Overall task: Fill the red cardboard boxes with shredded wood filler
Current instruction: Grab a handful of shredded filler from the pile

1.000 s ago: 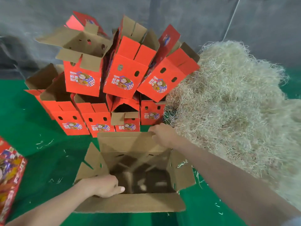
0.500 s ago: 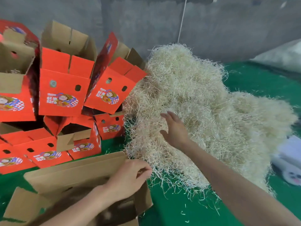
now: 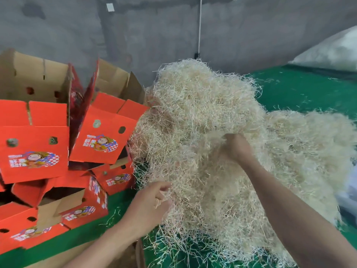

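A big pale heap of shredded wood filler [image 3: 208, 117] fills the middle and right of the view. My right hand [image 3: 234, 147] is dug into the heap's middle, its fingers curled in the strands and partly buried. My left hand [image 3: 149, 206] is at the heap's lower left edge, fingers curled round a few strands. A stack of open red cardboard boxes [image 3: 102, 136] leans at the left. Only a brown flap of the open box [image 3: 123, 256] in front of me shows at the bottom edge.
Green floor covering [image 3: 301, 91] lies under everything, with loose strands scattered on it. A grey concrete wall [image 3: 154, 35] stands behind. A white sack [image 3: 332, 51] sits at the far right, and a white cord [image 3: 200, 26] hangs down the wall.
The view swung right from the open box to the heap. My left hand let go of the box flap and reached the heap's edge. My right hand pushed into the filler.
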